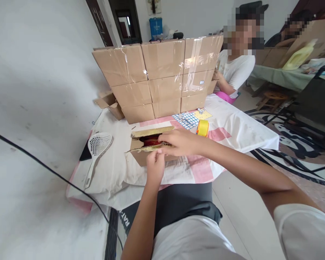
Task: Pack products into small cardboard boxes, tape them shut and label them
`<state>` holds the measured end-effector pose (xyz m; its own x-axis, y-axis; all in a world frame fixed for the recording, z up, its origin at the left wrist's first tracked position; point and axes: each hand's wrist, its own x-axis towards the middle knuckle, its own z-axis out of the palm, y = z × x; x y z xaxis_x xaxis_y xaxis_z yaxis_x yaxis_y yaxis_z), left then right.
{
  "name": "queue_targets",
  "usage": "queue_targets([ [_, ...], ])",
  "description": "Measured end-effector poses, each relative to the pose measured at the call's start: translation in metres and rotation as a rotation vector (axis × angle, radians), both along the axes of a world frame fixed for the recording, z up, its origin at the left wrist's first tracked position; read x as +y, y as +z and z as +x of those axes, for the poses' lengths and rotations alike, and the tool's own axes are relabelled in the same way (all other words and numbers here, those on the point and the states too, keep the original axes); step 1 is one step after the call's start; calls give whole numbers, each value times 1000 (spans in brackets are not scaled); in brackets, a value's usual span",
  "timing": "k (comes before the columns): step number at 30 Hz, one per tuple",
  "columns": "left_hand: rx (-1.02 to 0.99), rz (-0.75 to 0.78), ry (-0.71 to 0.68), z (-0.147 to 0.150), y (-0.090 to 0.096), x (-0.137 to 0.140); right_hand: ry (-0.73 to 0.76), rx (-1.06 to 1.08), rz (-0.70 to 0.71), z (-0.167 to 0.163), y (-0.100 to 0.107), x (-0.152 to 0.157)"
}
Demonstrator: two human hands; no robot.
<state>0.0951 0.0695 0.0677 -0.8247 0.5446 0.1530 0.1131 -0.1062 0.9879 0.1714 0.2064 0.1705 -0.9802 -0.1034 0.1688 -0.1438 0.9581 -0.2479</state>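
Note:
A small cardboard box [141, 156] stands on the cloth-covered table in front of me, its top open. Something red and shiny [151, 140] shows inside, too covered to name. At the near rim, my left hand [155, 165] is closed, thumb and fingers pinching the box's flap edge. My right hand [180, 142] reaches across the right part of the opening, fingers bent over the inside and thumb at the near flap; it hides that end of the box. Just beyond my right wrist is a roll of yellow tape [203, 128].
A taped wall of stacked cartons [165, 77] rises at the table's back, with an open carton [112, 104] at its left. A white slotted skimmer [99, 144] lies on the left. One person [234, 68] sits behind the cartons; another is farther right. A black cable [56, 175] crosses the left side.

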Motion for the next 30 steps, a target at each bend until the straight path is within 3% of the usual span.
queue_targets([
  [5, -24, -9, -82, -9, -3, -8, 105, -152, 20, -37, 5, -15],
  [9, -83, 48, -136, -27, -8, -21, 164, -242, 29, -46, 5, -20],
  [19, -115, 147, -29, -37, -16, -24, 134, -221, 18, -46, 13, -28],
  [26, -22, 212, -15, -39, -21, -19, 187, -192, -8, -51, 10, -16],
  [30, 0, 191, 15, -42, -24, -16, 276, -204, -94, -55, 9, -10],
])
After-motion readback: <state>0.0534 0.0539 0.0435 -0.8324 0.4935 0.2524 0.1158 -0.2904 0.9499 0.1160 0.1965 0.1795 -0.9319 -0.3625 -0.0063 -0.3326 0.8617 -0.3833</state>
